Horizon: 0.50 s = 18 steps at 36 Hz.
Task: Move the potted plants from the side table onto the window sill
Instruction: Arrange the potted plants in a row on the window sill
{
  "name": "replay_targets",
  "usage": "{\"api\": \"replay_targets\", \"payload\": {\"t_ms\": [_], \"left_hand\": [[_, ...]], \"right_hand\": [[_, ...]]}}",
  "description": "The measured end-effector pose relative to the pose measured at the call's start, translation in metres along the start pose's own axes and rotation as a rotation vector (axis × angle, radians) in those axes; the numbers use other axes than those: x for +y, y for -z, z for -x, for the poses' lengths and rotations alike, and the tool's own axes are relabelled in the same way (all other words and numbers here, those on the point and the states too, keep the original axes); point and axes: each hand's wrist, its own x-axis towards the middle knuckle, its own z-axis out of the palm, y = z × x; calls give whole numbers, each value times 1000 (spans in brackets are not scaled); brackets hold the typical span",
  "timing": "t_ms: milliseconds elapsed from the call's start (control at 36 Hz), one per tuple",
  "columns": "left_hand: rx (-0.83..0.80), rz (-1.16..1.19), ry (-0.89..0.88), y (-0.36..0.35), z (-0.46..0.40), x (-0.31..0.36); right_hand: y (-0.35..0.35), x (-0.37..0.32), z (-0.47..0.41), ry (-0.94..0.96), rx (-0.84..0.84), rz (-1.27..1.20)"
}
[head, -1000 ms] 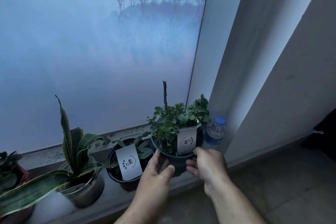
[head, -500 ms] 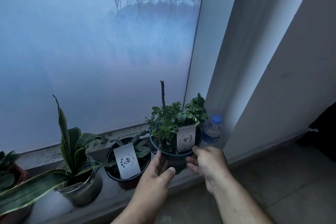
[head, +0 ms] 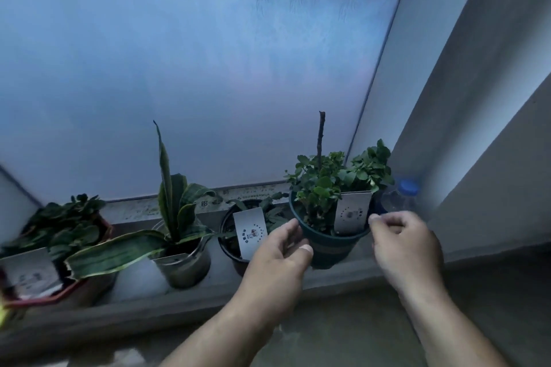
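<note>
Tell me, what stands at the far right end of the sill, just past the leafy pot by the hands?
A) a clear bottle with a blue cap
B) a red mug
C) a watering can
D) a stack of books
A: a clear bottle with a blue cap stands on the window sill, right of the dark green pot.

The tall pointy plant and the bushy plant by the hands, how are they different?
The pointy plant has long striped sword leaves; the bushy plant has many small round leaves and one bare stick. The pointy plant sits in a shiny metal pot; the bushy plant sits in a dark green pot. The bushy plant's white card stands upright in its pot. Both stand on the sill.
</note>
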Motion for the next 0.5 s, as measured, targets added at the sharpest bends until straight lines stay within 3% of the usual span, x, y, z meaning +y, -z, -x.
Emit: {"api": "replay_targets", "payload": {"t_ms": [83, 167, 500], "left_hand": [[11, -22, -60, 6, 11, 9], [108, -25, -100, 24, 17, 17], [726, 149, -279, 176, 82, 54]], "right_hand": [[-2, -29, 29, 186, -7, -63], [-24, -49, 58, 269, -166, -128], [-165, -93, 132, 280, -709, -286]]}}
